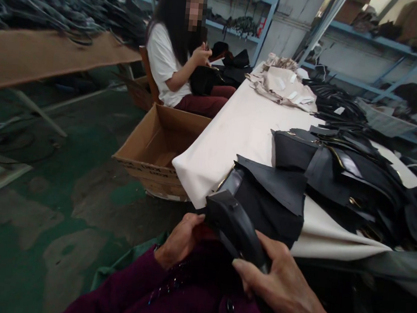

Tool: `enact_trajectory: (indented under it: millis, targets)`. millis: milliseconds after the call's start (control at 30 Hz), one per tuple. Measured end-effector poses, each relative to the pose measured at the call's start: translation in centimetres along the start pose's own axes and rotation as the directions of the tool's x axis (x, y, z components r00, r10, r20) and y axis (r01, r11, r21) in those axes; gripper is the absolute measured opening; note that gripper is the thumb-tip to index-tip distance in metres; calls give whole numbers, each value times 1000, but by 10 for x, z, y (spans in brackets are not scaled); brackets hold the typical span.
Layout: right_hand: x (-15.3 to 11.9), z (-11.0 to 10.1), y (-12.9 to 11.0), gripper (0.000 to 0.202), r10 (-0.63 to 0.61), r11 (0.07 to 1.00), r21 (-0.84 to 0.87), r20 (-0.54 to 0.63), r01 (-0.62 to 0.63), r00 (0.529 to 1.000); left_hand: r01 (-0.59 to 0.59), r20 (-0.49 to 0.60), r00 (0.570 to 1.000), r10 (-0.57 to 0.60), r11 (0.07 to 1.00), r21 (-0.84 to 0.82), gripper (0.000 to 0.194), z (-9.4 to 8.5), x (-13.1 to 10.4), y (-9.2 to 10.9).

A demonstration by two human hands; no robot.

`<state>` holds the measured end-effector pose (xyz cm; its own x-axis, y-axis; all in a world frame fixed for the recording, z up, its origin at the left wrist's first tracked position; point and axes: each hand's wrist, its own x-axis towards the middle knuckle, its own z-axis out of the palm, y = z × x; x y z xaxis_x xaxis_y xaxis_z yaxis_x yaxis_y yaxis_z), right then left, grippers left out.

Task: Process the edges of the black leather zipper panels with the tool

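Between my hands, just off the table's near corner, is a curved black leather-like piece [237, 222] with a flat strip along its upper end. My right hand [281, 280] grips its lower part, thumb on top and fingers around the far side. The thumb and fingers of my left hand [182, 239] pinch the piece's left edge; the fingertips are partly hidden. Right behind it, a flat black panel [270, 196] with a gold zipper edge lies over the table corner.
A pile of black zippered panels [349, 173] covers the white table's [228, 134] right side, with beige fabric pieces [280, 85] farther back. An open cardboard box [158, 142] stands left of the table. Beyond it sits a co-worker [168, 65] handling black material. Black straps are heaped on a brown table [56, 60].
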<state>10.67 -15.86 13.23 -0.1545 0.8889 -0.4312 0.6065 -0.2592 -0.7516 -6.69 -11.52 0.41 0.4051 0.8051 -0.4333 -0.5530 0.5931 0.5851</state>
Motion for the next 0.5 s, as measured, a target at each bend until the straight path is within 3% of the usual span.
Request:
enact_trajectory:
  millis: [100,167,233,367,500]
  targets:
    - [-17,-21,9,16,51,999,-12,-115,-52,992,-66,57,996,68,997,-42,25,-3,2,-4]
    - [-35,-33,20,23,88,994,-45,-189,-98,978,-44,94,995,46,999,-22,24,-4,2,-12]
    - [-56,-41,32,30,120,988,-66,-232,-138,965,69,151,985,-77,996,55,24,-2,3,-26]
    - [-90,-44,55,35,232,968,-14,-310,-249,922,311,253,896,-364,923,226,31,13,6,-55]
    - [-116,-35,71,36,272,957,6,-365,-290,890,378,237,884,-403,914,146,27,35,12,-61]
